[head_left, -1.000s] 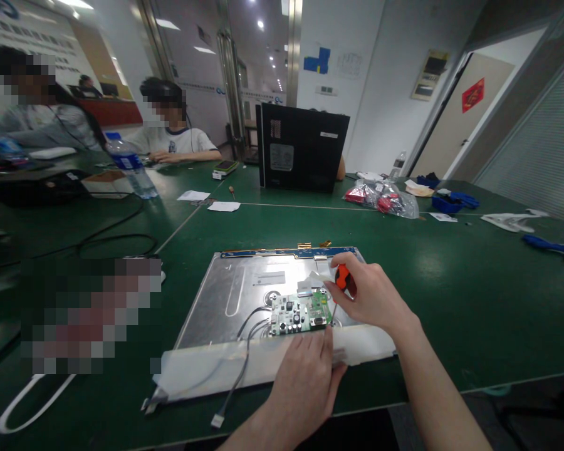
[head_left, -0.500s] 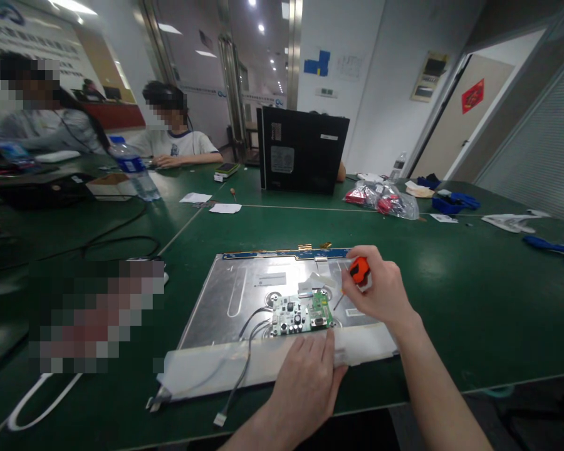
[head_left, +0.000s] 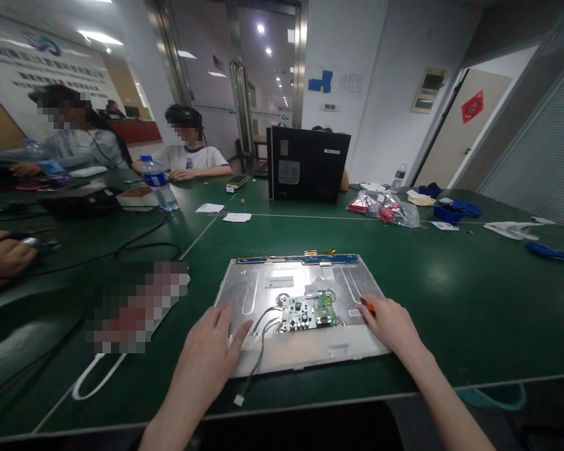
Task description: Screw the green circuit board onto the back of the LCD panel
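Note:
A silver display panel [head_left: 251, 326] lies flat on the green table, its back facing up. On it sits a small green circuit board [head_left: 305, 312], with dark cables [head_left: 262, 351] leading off its left side and a loose white plug hanging over the near edge. My left hand [head_left: 209, 347] rests at the panel's left edge, thumb spread away from the fingers. At the right edge is my right hand [head_left: 395, 322], curled around an orange-handled screwdriver [head_left: 368, 305]. Most of that tool is hidden in the hand, whose fingers touch the panel.
A pouch with a white strap [head_left: 98, 376] lies left, beside black cables. A co-worker's hand [head_left: 4, 257] is at the far left. Behind stand a black computer case [head_left: 308, 166] and a water bottle [head_left: 160, 181]. Bagged red items [head_left: 385, 207] lie back right.
My left hand moved from the panel's near edge to its left edge. My right hand came down from above the board to the right edge, keeping the screwdriver. The panel now sits straighter.

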`<action>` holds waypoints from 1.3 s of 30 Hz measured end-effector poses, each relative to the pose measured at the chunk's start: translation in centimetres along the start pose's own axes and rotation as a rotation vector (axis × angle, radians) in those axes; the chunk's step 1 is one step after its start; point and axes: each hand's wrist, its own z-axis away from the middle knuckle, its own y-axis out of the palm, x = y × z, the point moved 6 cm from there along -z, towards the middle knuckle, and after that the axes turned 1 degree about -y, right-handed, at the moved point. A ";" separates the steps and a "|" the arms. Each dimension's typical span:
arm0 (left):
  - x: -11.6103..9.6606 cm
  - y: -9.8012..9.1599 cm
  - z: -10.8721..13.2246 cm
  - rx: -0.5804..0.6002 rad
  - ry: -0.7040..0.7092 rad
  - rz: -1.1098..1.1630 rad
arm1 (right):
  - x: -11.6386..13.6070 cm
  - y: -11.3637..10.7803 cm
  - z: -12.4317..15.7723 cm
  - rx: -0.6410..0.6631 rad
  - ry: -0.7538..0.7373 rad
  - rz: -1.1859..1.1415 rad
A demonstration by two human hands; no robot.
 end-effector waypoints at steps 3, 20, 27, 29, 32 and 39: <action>2.0 1.6 0.6 0.080 -0.038 -0.048 | -0.4 1.0 0.9 0.007 0.017 -0.022; -5.6 4.2 -0.7 0.226 0.117 0.010 | -2.6 -0.1 1.4 0.125 0.232 0.137; -8.6 5.3 -1.7 0.233 0.137 0.025 | -4.5 0.9 2.4 0.128 0.108 0.169; -9.2 5.5 -1.9 0.276 0.130 0.007 | -4.9 1.1 2.2 0.146 0.071 0.208; -10.2 5.6 -2.3 0.303 0.145 0.008 | -5.6 1.3 2.0 0.144 0.045 0.288; -12.2 6.4 -3.1 0.351 0.150 0.042 | -8.3 2.3 2.1 0.124 0.010 0.231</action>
